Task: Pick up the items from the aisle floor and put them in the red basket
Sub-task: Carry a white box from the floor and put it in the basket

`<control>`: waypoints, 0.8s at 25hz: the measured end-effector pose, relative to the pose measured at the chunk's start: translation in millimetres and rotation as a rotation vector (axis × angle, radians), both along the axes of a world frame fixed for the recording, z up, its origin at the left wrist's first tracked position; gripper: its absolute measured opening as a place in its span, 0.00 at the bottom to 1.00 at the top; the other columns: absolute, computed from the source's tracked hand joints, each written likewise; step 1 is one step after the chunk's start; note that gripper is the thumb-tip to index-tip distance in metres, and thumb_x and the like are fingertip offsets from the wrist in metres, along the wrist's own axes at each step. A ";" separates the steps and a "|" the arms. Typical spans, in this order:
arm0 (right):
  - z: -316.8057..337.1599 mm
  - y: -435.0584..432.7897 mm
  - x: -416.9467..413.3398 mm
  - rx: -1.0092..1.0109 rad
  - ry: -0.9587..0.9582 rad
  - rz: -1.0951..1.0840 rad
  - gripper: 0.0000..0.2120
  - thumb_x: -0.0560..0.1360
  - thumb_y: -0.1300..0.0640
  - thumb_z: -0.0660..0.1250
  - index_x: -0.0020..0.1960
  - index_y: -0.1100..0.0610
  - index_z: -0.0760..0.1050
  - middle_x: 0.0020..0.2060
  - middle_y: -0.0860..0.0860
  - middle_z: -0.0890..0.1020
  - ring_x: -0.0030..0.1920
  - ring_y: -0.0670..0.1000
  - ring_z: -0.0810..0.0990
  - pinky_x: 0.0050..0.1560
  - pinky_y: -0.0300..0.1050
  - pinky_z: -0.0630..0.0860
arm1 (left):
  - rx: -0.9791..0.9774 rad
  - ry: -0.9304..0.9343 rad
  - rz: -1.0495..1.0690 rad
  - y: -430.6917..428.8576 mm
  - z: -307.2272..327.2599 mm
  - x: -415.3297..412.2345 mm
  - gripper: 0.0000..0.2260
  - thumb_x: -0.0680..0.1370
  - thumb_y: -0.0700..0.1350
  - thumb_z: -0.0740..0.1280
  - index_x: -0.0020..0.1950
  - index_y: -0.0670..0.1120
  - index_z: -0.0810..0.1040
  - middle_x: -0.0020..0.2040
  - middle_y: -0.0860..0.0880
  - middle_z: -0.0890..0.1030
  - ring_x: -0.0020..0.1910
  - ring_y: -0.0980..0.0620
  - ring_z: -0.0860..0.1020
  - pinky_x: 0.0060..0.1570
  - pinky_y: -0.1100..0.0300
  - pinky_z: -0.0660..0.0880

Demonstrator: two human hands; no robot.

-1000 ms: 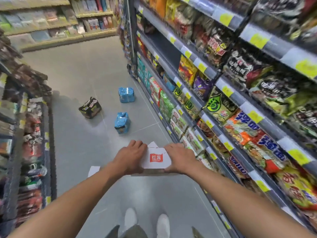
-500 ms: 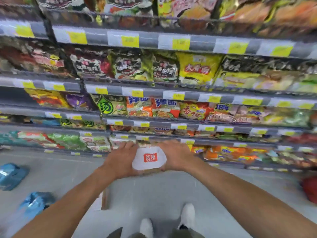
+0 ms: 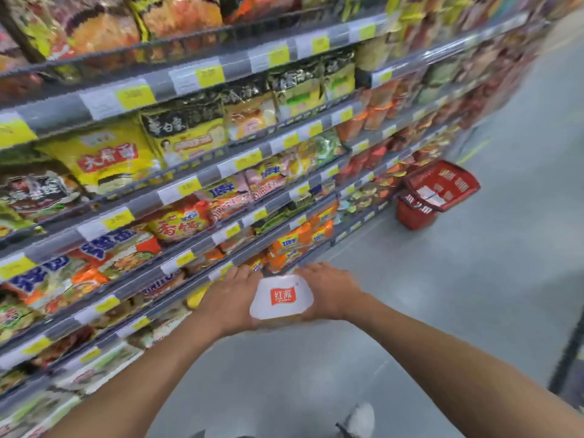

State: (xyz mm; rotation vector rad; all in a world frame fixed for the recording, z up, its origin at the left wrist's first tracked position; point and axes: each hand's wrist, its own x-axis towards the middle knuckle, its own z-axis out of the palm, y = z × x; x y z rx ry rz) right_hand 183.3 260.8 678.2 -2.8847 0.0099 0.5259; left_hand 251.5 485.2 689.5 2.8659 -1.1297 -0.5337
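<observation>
I hold a white packet with a red logo in front of me with both hands, above the grey aisle floor. My left hand grips its left side and my right hand grips its right side. The red basket stands on the floor further down the aisle to the upper right, close against the foot of the shelving, with something white lying inside it. The items on the floor are out of view.
Tall shelves packed with noodle packets fill the left and middle of the view. Grey floor stretches between me and the basket. A dark shelf edge shows at the right border. My white shoe is at the bottom.
My view has swung right, away from the blue and dark packs on the floor. The red basket has come into sight. Both hands keep the same hold on the white packet.
</observation>
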 end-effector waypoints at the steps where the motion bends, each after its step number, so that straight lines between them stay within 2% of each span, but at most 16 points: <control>1: -0.2 -22.0 -12.8 0.000 -0.005 -0.039 0.45 0.65 0.31 0.76 0.76 0.43 0.63 0.68 0.45 0.74 0.69 0.52 0.72 0.64 0.57 0.77 | -0.006 -0.003 -0.040 -23.8 -1.5 -2.8 0.36 0.67 0.64 0.72 0.69 0.50 0.66 0.64 0.49 0.69 0.64 0.48 0.67 0.55 0.50 0.75; 5: 1.5 -125.5 -77.4 0.007 -0.019 -0.208 0.42 0.66 0.28 0.72 0.75 0.42 0.65 0.68 0.43 0.74 0.69 0.51 0.72 0.63 0.56 0.77 | -0.019 -0.020 -0.206 -141.3 -9.9 -28.1 0.35 0.66 0.65 0.72 0.67 0.51 0.68 0.64 0.49 0.69 0.64 0.47 0.68 0.55 0.50 0.75; 7: 2.5 -171.6 -111.0 0.000 -0.026 -0.278 0.41 0.67 0.30 0.73 0.74 0.43 0.64 0.67 0.43 0.74 0.68 0.51 0.73 0.61 0.55 0.78 | -0.035 -0.027 -0.294 -198.5 -12.4 -45.2 0.34 0.66 0.63 0.73 0.66 0.51 0.69 0.63 0.49 0.70 0.64 0.47 0.69 0.57 0.51 0.73; 9: 0.2 -220.8 -147.2 0.006 -0.026 -0.371 0.42 0.66 0.32 0.74 0.74 0.45 0.63 0.68 0.44 0.74 0.69 0.52 0.73 0.60 0.54 0.77 | -0.041 -0.023 -0.378 -259.8 -14.8 -65.9 0.32 0.66 0.63 0.73 0.65 0.52 0.69 0.61 0.49 0.70 0.63 0.47 0.69 0.54 0.50 0.75; 15: -15.3 -329.8 -243.8 -0.015 -0.035 -0.584 0.37 0.66 0.32 0.74 0.67 0.45 0.65 0.63 0.43 0.76 0.65 0.51 0.74 0.49 0.50 0.74 | -0.030 0.004 -0.583 -406.5 -24.9 -126.5 0.31 0.67 0.65 0.70 0.64 0.52 0.68 0.60 0.50 0.70 0.61 0.46 0.70 0.50 0.48 0.77; 20: -17.9 -397.1 -291.7 0.017 -0.024 -0.760 0.37 0.67 0.35 0.75 0.69 0.46 0.65 0.65 0.45 0.75 0.66 0.52 0.73 0.53 0.54 0.77 | -0.031 0.019 -0.752 -504.0 -26.8 -151.9 0.33 0.66 0.64 0.72 0.66 0.54 0.66 0.61 0.50 0.70 0.62 0.46 0.70 0.50 0.48 0.77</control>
